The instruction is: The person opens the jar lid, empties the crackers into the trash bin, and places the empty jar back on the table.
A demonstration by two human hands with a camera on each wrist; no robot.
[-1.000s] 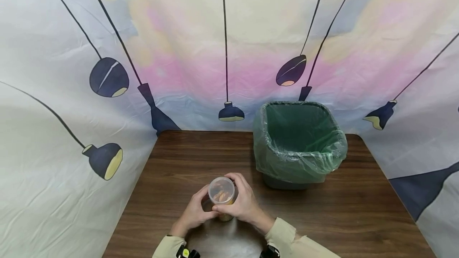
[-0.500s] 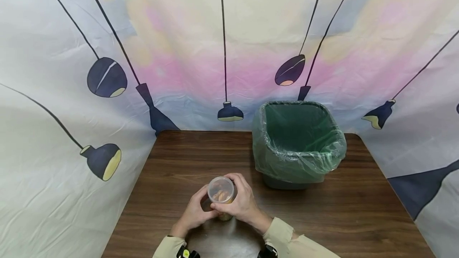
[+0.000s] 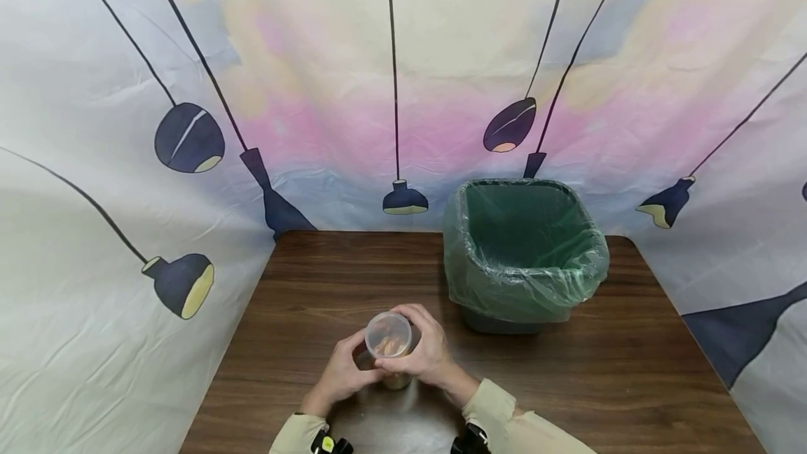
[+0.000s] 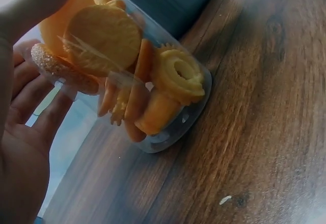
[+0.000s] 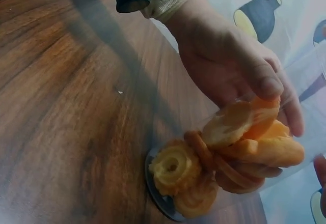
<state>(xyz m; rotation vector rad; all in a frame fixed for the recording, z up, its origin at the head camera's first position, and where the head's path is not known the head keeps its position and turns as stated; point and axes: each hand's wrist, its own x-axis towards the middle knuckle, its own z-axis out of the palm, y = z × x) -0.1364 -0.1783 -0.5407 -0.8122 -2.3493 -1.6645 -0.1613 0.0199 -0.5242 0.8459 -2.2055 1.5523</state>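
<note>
A clear plastic jar [image 3: 389, 335] with a round translucent top stands upright between my hands on the wooden table [image 3: 328, 279]. My left hand [image 3: 343, 373] holds its left side, thumb in front and fingers behind. From the right, my right hand [image 3: 429, 352] grips the jar high up, its thumb across the front just under the top rim. Orange-yellow cookies fill much of the jar: the left wrist view shows a round cookie [image 4: 102, 38] and, near the bottom, a ring cookie [image 4: 178, 75] with a scalloped edge. Parts of the jar are hidden by my fingers.
A bin [image 3: 526, 293] lined with a green plastic bag stands on the table, behind and right of my hands. Behind the table hangs a cloth backdrop [image 3: 340, 90] printed with lamps. A small white crumb [image 4: 224, 200] lies on the wood in the left wrist view.
Both hands keep their hold on the jar in the same place. My right hand and its thumb shift very slightly at the top rim.
</note>
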